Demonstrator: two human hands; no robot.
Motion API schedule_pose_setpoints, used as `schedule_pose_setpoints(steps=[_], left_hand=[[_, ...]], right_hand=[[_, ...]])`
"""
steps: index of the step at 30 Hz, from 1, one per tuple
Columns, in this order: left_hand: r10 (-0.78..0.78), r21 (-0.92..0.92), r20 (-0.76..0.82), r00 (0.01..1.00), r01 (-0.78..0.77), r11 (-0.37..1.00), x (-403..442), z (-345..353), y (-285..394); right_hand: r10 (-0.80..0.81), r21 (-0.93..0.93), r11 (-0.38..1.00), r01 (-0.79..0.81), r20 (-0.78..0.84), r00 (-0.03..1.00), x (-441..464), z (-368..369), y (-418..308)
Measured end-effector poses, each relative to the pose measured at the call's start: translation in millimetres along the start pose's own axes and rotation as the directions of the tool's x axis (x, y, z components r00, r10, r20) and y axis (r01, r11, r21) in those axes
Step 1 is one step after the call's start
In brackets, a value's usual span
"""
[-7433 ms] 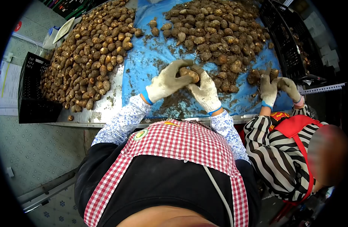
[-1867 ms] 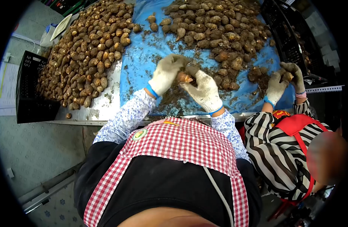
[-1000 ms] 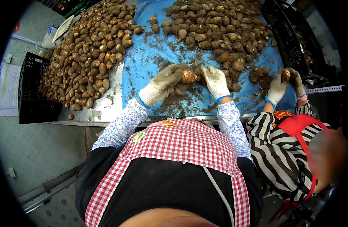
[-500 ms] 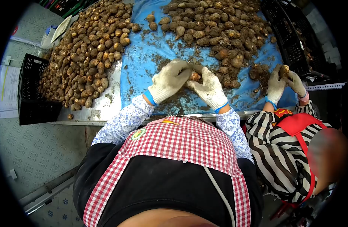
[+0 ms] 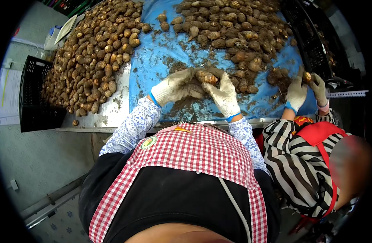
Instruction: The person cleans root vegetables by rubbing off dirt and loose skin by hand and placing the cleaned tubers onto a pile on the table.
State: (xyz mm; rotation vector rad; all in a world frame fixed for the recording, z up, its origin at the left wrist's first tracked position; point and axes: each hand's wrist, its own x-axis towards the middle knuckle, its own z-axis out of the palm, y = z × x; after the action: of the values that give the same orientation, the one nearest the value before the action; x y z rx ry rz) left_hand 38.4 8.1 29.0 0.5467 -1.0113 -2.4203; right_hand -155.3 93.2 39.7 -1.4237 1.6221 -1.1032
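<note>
A brown, ringed tuber point(image 5: 207, 77) is between my two gloved hands, above the soil-strewn blue sheet point(image 5: 147, 65). My right hand point(image 5: 223, 94) is closed round the tuber's right side, thumb in front. From the left, my left hand point(image 5: 178, 86) touches the tuber's other end, its fingers curled beneath and its palm partly turned up. Both gloves are white with dirty grey fingers. Beyond my hands lies a heap of soil-covered tubers point(image 5: 230, 30); cleaner-looking tubers point(image 5: 91, 60) are piled on the left.
A black crate point(image 5: 34, 95) stands at the left table end, and more black crates point(image 5: 309, 40) at the right. A co-worker in a striped top point(image 5: 291, 162) holds a small tuber point(image 5: 307, 77) at the right. The metal table edge point(image 5: 89, 130) runs before me.
My left hand has moved left and turned its palm up, so more of the tuber shows. My right hand has shifted slightly left. The co-worker's hands have moved a little.
</note>
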Motion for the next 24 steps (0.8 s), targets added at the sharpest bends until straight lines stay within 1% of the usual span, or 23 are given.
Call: schedule_pose_setpoints(steps=[1, 2, 3, 4, 5, 6, 8, 9, 12, 13, 14, 16, 17, 18, 19, 20, 22, 23, 24], left_hand=[[0.009, 0.005, -0.042, 0.999, -0.008, 1.000, -3, 8, -4], [0.016, 0.013, -0.083, 0.996, -0.014, 1.000, -4, 19, -3], [0.083, 0.093, -0.159, 0.984, -0.069, 0.993, -2, 23, -5], [0.102, 0.195, -0.198, 0.975, -0.062, 0.979, -2, 22, -1], [0.122, 0.294, -0.231, 0.965, -0.051, 0.955, -1, 21, 4], [0.146, 0.386, -0.261, 0.954, -0.036, 0.922, 0, 21, 7], [0.075, 0.554, -0.282, 0.957, 0.098, 0.827, -1, 21, 8], [0.041, 0.630, -0.297, 0.954, 0.163, 0.759, -1, 23, 10], [0.138, 0.824, -0.293, 0.946, 0.176, 0.539, -12, 48, 18], [0.104, 0.806, -0.305, 0.947, 0.199, 0.557, -7, 35, 6], [0.135, 0.837, -0.264, 0.955, 0.157, 0.523, -9, 38, 6], [0.207, 0.893, -0.175, 0.963, 0.066, 0.446, -14, 44, 11], [0.208, 0.867, -0.175, 0.962, 0.051, 0.495, -15, 44, 12], [0.211, 0.839, -0.178, 0.961, 0.036, 0.543, -16, 42, 12], [0.209, 0.803, -0.187, 0.960, 0.027, 0.595, -19, 40, 11], [0.160, 0.790, -0.238, 0.958, 0.095, 0.605, -21, 36, 10], [0.060, 0.758, -0.324, 0.944, 0.221, 0.614, -19, 27, 12], [0.021, 0.723, -0.313, 0.949, 0.224, 0.653, -21, 30, 15], [-0.002, 0.722, -0.326, 0.945, 0.250, 0.645, -21, 34, 17]], right_hand=[[-0.018, -0.008, 1.000, 0.018, -0.019, 1.000, 1, 3, -1], [-0.087, -0.015, 0.996, 0.087, -0.015, 0.996, 3, 5, -1], [-0.153, -0.020, 0.988, 0.152, -0.013, 0.988, 4, 6, 0], [-0.217, -0.026, 0.976, 0.217, -0.014, 0.976, 5, 7, 3], [-0.234, -0.097, 0.969, 0.229, -0.049, 0.971, 8, 9, -1], [-0.192, -0.092, 0.978, 0.190, -0.020, 0.981, 9, 5, -7], [-0.106, -0.088, 0.990, 0.110, 0.042, 0.993, 12, -8, -28], [-0.214, -0.169, 0.963, 0.208, -0.014, 0.977, 15, -6, -34], [-0.270, -0.464, 0.827, 0.317, 0.168, 0.948, 35, -5, -29], [-0.190, -0.451, 0.857, 0.248, 0.172, 0.967, 42, -2, -25], [-0.090, -0.464, 0.873, 0.150, 0.149, 0.985, 49, -3, -25], [-0.151, -0.499, 0.849, 0.173, 0.084, 0.985, 65, -5, 5], [0.157, -0.519, 0.851, -0.087, 0.092, 0.983, 72, -9, -5], [0.128, -0.125, 0.986, -0.115, 0.103, 0.986, 68, -12, 8], [0.100, 0.291, 0.948, -0.129, 0.113, 0.989, 65, -14, 21], [0.152, 0.229, 0.953, -0.199, 0.208, 0.966, 57, -18, -6], [0.250, 0.070, 0.952, -0.299, 0.390, 0.886, 42, -27, -60], [0.100, -0.001, 0.994, -0.108, 0.394, 0.914, 38, -15, -46], [-0.051, -0.071, 0.994, 0.088, 0.408, 0.911, 34, -7, -39]])
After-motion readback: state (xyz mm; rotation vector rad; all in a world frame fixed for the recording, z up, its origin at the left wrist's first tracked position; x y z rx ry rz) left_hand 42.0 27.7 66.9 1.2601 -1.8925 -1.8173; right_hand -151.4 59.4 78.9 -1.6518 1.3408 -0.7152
